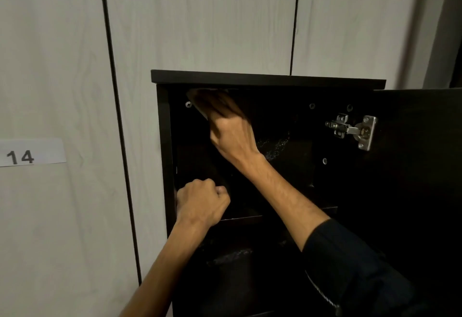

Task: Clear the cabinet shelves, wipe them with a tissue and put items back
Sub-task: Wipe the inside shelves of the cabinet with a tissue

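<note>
Black cabinet [268, 80], door open. Right hand [231, 131] presses tissue [200, 110] into upper-left inside corner, likely wiping. Left hand [201, 203] curled on left frame edge, probably bracing; hands apart.

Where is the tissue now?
The tissue is in the cabinet's upper left corner, under the right hand, just right of a screw.
</note>
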